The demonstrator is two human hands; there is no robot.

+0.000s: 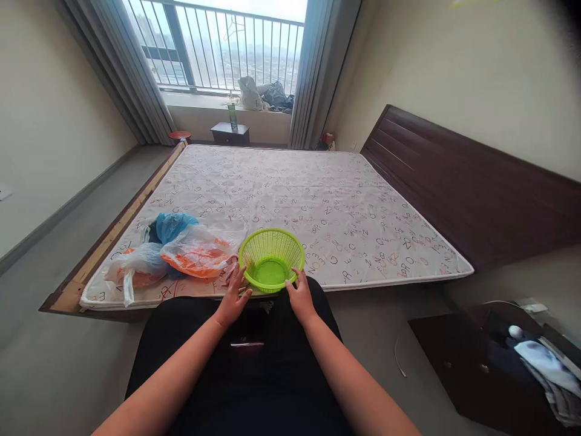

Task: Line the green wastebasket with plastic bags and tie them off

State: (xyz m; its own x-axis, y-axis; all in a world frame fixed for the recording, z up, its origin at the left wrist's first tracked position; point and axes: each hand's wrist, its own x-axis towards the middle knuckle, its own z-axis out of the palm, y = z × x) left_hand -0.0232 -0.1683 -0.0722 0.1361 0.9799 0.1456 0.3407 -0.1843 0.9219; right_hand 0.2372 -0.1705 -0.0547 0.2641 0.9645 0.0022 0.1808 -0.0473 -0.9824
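Note:
A light green plastic basket point(270, 271) with slotted walls stands upright at the near edge of the mattress point(290, 188), and nothing shows inside it. My left hand point(233, 301) is at its near left side, fingers apart, touching or nearly touching the rim. On the near right side, my right hand point(300, 295) has its fingertips against the rim, also with fingers spread. Left of the basket lie a white and orange plastic bag point(200, 249), a knotted clear bag point(140, 266) and a blue bag point(172, 227). A bit of pink cloth point(230, 269) shows beside my left hand.
A dark headboard point(454, 175) rises at the right. Beyond the mattress are a small nightstand point(230, 134) with a green bottle point(233, 115), a red stool point(180, 136) and a railed window. A dark cabinet point(458, 357) with cloth on it stands at lower right.

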